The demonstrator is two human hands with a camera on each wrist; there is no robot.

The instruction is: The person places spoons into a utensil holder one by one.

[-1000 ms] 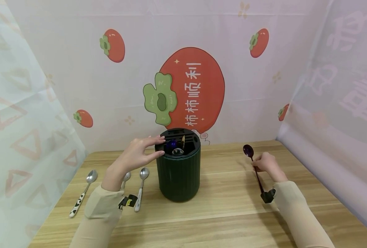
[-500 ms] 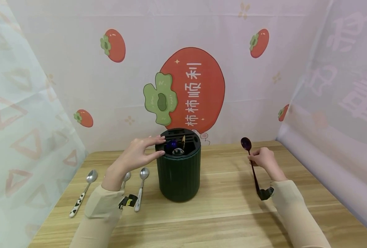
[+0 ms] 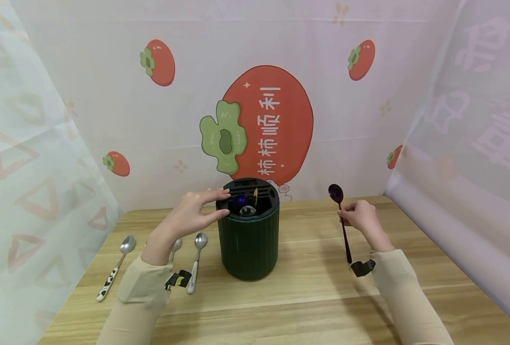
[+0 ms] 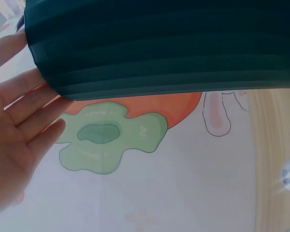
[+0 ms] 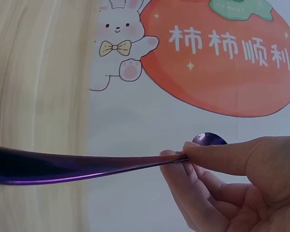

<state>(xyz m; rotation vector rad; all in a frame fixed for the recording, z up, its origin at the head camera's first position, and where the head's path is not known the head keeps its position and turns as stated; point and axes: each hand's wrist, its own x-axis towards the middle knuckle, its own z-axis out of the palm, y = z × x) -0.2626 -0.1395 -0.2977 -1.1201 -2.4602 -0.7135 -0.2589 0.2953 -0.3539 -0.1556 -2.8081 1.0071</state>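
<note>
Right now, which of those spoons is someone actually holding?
The purple spoon, pinched in the right hand; the three silver spoons lie ungripped on the table.

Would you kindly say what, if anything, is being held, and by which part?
The right hand pinches the purple spoon by its handle, nearer the bowl; the left hand touches the green holder.
</note>
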